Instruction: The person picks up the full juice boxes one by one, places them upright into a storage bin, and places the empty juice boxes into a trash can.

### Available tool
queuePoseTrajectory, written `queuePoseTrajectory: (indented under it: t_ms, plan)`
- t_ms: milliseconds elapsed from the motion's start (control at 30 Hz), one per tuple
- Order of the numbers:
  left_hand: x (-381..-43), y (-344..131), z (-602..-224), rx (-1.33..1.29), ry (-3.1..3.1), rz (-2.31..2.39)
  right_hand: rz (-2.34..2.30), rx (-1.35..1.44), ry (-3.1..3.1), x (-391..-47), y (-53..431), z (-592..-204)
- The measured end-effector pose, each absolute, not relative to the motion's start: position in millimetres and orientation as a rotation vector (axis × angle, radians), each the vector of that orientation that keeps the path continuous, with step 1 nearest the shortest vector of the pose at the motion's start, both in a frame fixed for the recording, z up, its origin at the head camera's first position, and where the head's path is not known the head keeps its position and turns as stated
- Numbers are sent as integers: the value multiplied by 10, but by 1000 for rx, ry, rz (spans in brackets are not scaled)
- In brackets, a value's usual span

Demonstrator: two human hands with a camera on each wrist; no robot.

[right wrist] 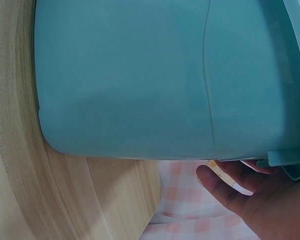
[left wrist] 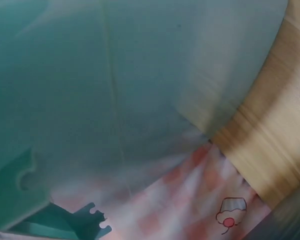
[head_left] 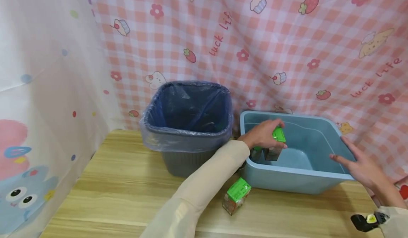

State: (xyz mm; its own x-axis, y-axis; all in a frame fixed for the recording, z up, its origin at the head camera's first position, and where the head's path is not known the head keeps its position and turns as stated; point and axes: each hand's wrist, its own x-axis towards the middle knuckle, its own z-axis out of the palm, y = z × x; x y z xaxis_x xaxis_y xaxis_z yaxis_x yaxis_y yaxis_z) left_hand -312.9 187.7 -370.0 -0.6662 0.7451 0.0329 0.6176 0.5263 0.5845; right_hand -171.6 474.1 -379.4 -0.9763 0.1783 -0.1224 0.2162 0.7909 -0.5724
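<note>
In the head view, my left hand [head_left: 262, 135] reaches over the near left corner of a blue plastic basin [head_left: 296, 182]. It grips a small carton with a bright green top [head_left: 273, 153] inside the basin. A second green-topped carton [head_left: 256, 153] shows partly beneath that hand. My right hand [head_left: 364, 169] holds the basin's right rim, thumb on the inner side. The right wrist view shows the right hand [right wrist: 260, 200] beside the basin's wall [right wrist: 125, 90]. On the table, in front of the basin, stands another green-topped carton [head_left: 236, 195]. The left wrist view shows no hand, only bluish basin wall [left wrist: 140, 75] and surroundings.
A grey bin with a clear bluish liner [head_left: 188, 142] stands left of the basin, beside my left forearm. Both rest on a wood-grain table [head_left: 127, 192]. A pink checked curtain [head_left: 204, 36] hangs close behind them. A black device [head_left: 366, 222] sits at my right wrist.
</note>
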Motion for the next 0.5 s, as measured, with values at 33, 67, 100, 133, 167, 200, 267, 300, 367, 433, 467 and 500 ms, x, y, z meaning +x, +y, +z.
queuePoseTrajectory:
  t_ms: [33, 67, 100, 133, 167, 200, 267, 300, 367, 433, 467, 500]
  plan:
    - [-3127, 1881, -3702, 1147, 2566, 795, -943, 321, 2915, -1712, 4742, -3795]
    - [-3124, 1883, -3702, 1137, 2587, 747, -945, 323, 2915, -1708, 4742, -3796]
    - [-3119, 1885, -3701, 1125, 2606, 701, -948, 323, 2915, -1704, 4743, -3797]
    - [-3116, 1891, -3704, 1114, 2623, 663, -950, 324, 2917, -1702, 4743, -3797]
    - [-3113, 1895, -3707, 1103, 2639, 630, -949, 324, 2920, -1702, 4743, -3798]
    - [-3111, 1899, -3711, 1091, 2654, 602, -949, 327, 2921, -1703, 4742, -3798]
    - [-3108, 1903, -3720, 1073, 2673, 555, -950, 329, 2922, -1705, 4740, -3799]
    - [-3108, 1904, -3726, 1065, 2680, 536, -947, 328, 2923, -1708, 4739, -3800]
    - [-3109, 1906, -3738, 1041, 2690, 500, -942, 335, 2920, -1711, 4736, -3800]
    - [-3110, 1907, -3746, 1021, 2691, 475, -941, 335, 2915, -1715, 4736, -3800]
    - [-3111, 1907, -3749, 1009, 2690, 463, -942, 332, 2915, -1717, 4737, -3799]
    - [-3112, 1908, -3750, 997, 2688, 454, -940, 333, 2915, -1719, 4738, -3799]
